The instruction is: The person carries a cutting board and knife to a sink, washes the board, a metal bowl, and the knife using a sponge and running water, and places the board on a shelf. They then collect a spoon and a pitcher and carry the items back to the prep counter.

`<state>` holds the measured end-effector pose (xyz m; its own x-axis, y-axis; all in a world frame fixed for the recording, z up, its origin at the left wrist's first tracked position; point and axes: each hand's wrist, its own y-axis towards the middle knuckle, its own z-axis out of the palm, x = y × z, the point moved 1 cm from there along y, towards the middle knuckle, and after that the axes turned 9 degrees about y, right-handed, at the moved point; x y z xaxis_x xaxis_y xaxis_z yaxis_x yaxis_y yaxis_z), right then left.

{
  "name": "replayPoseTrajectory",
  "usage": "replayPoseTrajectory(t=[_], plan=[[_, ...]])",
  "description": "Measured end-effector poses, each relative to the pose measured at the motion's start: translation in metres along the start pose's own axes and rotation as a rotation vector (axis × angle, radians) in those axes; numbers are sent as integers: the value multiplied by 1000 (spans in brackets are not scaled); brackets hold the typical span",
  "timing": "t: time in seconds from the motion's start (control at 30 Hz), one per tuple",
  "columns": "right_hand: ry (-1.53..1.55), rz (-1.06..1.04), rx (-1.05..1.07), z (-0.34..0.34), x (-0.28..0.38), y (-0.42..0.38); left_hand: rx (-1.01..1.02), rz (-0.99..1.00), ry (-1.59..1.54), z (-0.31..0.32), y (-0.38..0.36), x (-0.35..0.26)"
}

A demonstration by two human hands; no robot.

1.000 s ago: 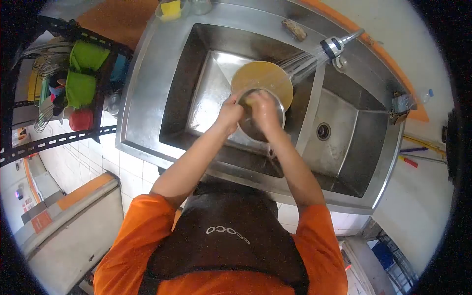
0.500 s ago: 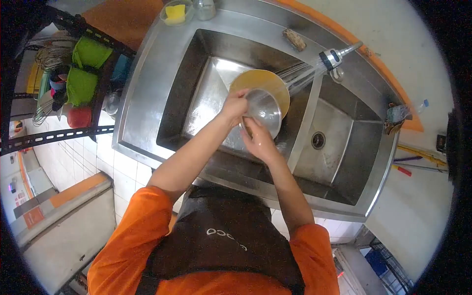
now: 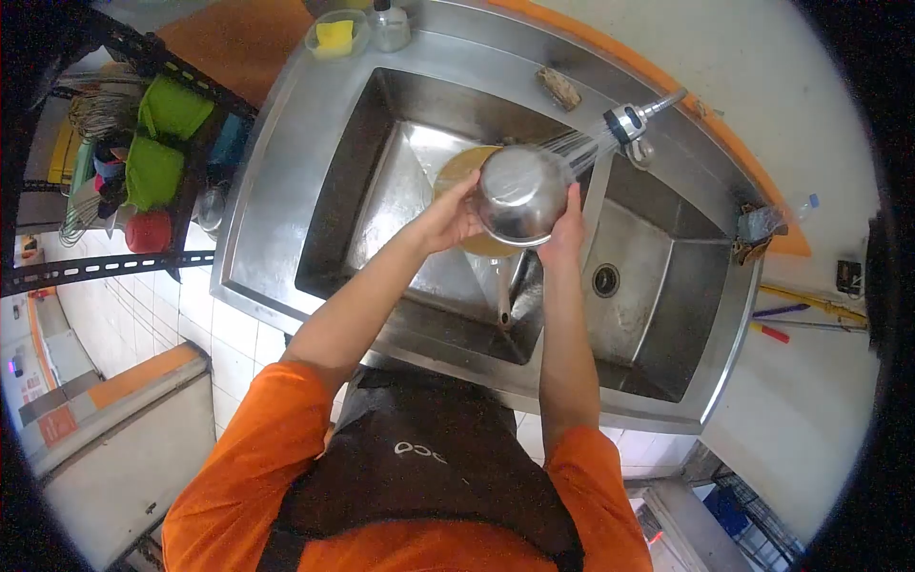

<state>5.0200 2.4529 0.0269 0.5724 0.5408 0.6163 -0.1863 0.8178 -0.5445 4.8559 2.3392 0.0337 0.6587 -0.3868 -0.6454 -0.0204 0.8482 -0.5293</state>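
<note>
A shiny metal bowl is held over the left basin of the steel sink, its rounded outside facing up. My left hand grips its left side, and my right hand closes on the right side near the rim. Water from the spray faucet strikes the bowl at its upper right. Below it sits a round pan with a yellowish inside, partly hidden by the bowl. The pan's handle points toward me.
A second basin with a drain lies to the right. On the back ledge are a brown block, a tub with a yellow sponge and a bottle. A black rack with green containers stands left.
The bowl has been turned over, from its inside showing to its outside facing up. My right hand has moved from its lower edge to its right side, and the pan's handle now shows.
</note>
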Motion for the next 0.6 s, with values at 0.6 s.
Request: replayPoseTrajectory(t=[0.6], plan=[[-1322, -175, 508, -117, -59, -43, -508, 457, 713, -81, -143, 10]])
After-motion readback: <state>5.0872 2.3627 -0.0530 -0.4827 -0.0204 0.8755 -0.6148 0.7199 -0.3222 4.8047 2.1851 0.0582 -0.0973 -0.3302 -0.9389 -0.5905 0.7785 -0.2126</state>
